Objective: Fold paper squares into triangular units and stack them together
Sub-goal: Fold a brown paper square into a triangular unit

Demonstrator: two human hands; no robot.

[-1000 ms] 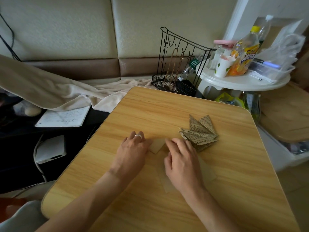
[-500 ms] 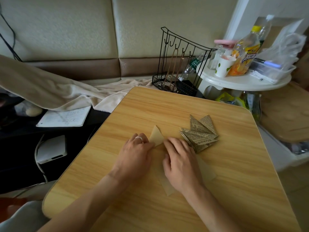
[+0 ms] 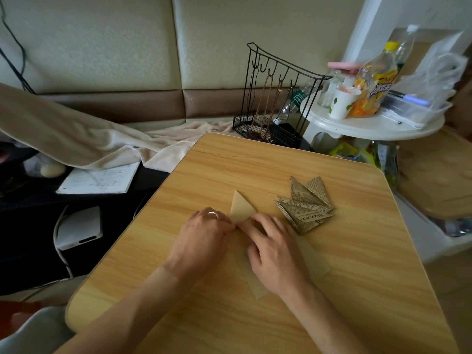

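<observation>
Your left hand (image 3: pixel 204 236) sits just left of the frame's centre on the wooden table (image 3: pixel 357 290), a ring on one finger, its fingertips pinching the lower edge of the plain paper (image 3: pixel 241 207). A triangular corner of that sheet stands up above your fingers, pointing toward the top of the frame. Your right hand (image 3: pixel 274 251) lies flat just right of it, fingers straight and pressing the rest of the sheet down against the table; the paper's lower edges show below and to the right of that hand. The two hands nearly touch at the fold. The stack of folded newsprint triangles (image 3: pixel 305 205) lies on the table right of centre, just beyond your right fingertips. A black wire rack (image 3: pixel 275 98) stands past the table's far edge, with a notebook (image 3: pixel 99 178) at middle left.
</observation>
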